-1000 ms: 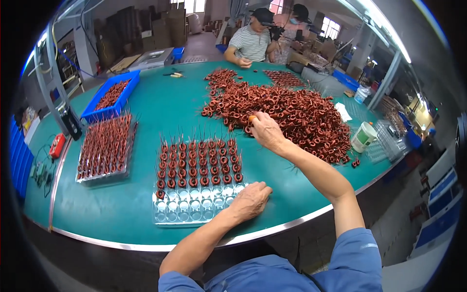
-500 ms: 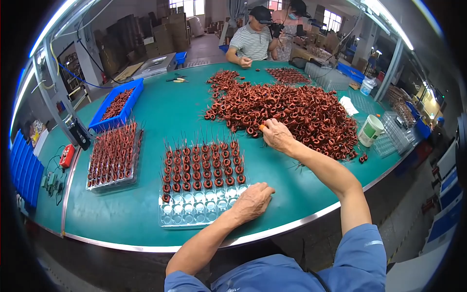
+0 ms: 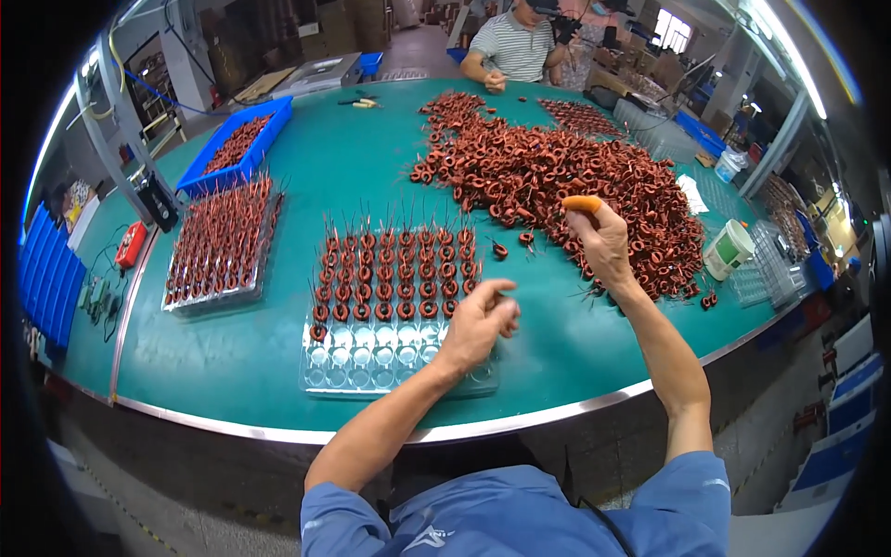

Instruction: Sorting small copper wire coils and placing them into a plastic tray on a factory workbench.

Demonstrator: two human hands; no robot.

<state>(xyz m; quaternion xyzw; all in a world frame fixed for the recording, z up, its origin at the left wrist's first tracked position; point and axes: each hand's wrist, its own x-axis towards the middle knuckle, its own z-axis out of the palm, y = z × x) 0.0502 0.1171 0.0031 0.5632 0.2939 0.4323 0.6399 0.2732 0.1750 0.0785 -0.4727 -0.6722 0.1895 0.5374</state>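
A clear plastic tray [image 3: 371,381] lies in front of me. Its far rows hold red-brown ring-shaped wire coils [image 3: 406,269] with upright leads; most of its near cups are bare. My left hand [image 3: 475,327] hovers over the tray's right edge, fingers loosely bent and apart, with nothing visible in them. At the near side of a large heap of loose coils [image 3: 548,176] is my right hand [image 3: 603,246], an orange finger cot [image 3: 583,203] on one finger. Its fingers are drawn together; whatever they may hold is hidden. Two stray coils [image 3: 501,251] lie left of it.
Filled coil trays [image 3: 218,246] stand at the left, with a blue bin [image 3: 237,148] of coils behind. A white-and-green bucket [image 3: 729,249] and clear trays [image 3: 775,255] are at the right. Across the green table [image 3: 223,362] sits another person [image 3: 510,46].
My right hand has moved right along the heap's near edge. My left hand has lifted from the table beside the tray, its fingers now curled. The view has shifted slightly.
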